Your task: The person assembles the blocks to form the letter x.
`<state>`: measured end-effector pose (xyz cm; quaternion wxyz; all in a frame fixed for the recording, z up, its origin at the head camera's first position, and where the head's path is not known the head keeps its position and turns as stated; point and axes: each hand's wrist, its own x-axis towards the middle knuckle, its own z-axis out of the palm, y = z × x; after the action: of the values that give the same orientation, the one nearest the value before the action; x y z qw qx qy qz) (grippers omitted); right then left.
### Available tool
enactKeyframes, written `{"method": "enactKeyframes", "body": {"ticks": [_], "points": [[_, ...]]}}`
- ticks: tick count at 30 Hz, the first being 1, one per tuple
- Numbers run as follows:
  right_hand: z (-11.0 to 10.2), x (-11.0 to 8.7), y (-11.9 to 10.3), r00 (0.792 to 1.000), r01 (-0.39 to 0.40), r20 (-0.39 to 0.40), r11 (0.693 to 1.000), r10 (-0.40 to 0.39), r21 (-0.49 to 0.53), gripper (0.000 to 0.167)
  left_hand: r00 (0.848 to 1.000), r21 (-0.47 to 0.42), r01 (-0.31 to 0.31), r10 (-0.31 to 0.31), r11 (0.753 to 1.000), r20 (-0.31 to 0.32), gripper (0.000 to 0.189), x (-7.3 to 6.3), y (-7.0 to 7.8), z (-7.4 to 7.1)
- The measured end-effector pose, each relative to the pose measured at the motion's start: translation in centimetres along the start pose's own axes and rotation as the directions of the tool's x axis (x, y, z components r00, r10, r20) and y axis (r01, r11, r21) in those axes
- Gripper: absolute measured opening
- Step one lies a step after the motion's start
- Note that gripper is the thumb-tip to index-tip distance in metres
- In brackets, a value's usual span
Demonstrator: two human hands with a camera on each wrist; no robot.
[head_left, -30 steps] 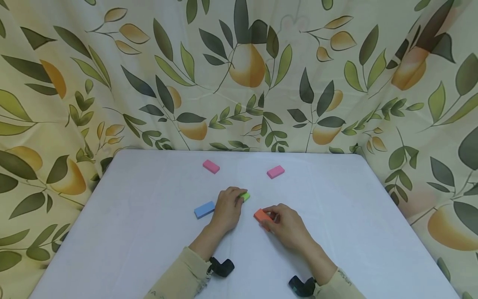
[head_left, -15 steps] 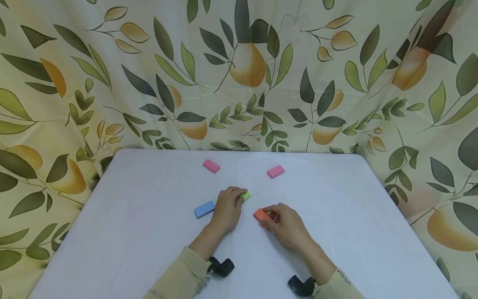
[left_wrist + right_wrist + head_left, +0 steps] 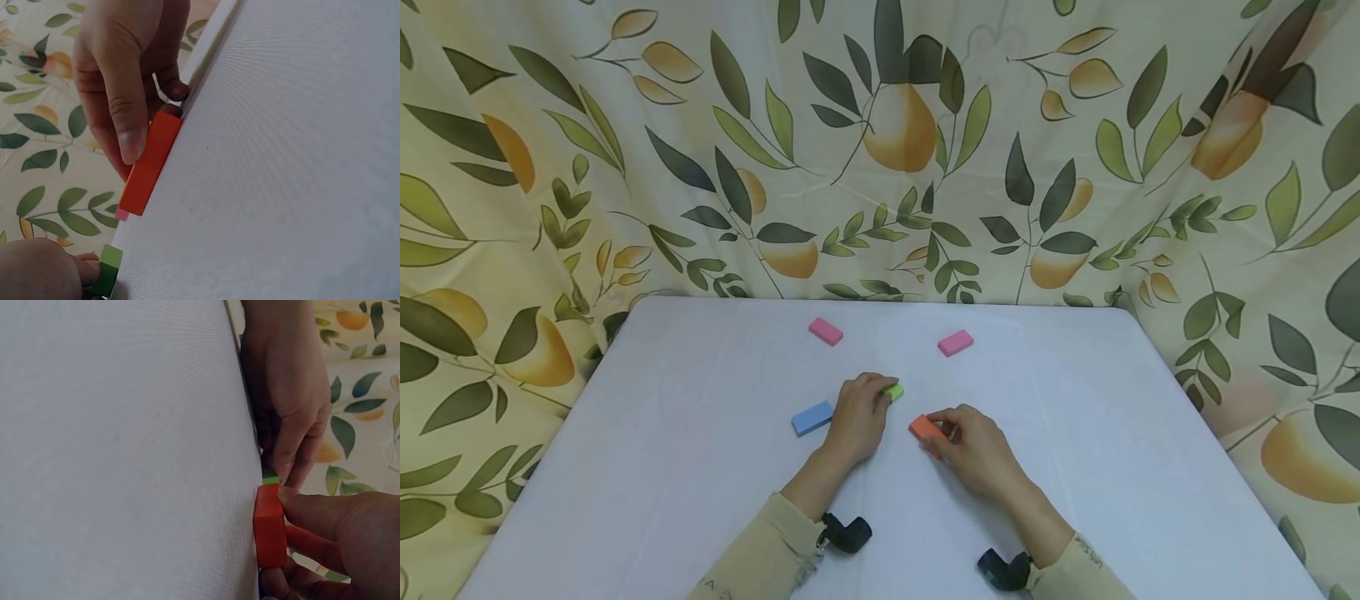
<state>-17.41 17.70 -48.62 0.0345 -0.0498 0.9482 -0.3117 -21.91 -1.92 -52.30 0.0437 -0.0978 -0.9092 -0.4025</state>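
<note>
No change over the last second; work looks paused mid-grip. Nearest: right hand (image 3: 977, 450), thumb and fingers narrow, pinching orange block (image 3: 925, 427) at the table (image 3: 625, 483). Blue block (image 3: 812, 419) just beside left hand (image 3: 857, 417), contact unclear. Left hand pinches green block (image 3: 895, 391). Far side: pink block (image 3: 826, 332), second pink block (image 3: 955, 342), well apart. Count: 1 orange, 1 blue, 1 green, 2 pink.

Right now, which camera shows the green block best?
The left wrist view: there the green block looks largest, two faces visible, held by the left hand. The head view shows it small, partly hidden by that hand; the right wrist view shows only a green patch behind the orange block.
</note>
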Motion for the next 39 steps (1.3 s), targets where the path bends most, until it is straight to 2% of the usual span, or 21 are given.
{"method": "enactKeyframes", "body": {"ticks": [25,39], "points": [[0.08,0.28,-0.1,1.0,0.002,0.003,1.0,-0.002,-0.003,0.032,1.0,-0.02,-0.028,0.028,0.999,-0.007,0.03,-0.01,-0.09,0.04],[0.22,0.53,-0.19,1.0,0.006,0.0,1.0,-0.006,-0.007,0.033,1.0,-0.009,-0.012,0.012,1.0,0.003,0.031,0.01,-0.28,0.18]]}}
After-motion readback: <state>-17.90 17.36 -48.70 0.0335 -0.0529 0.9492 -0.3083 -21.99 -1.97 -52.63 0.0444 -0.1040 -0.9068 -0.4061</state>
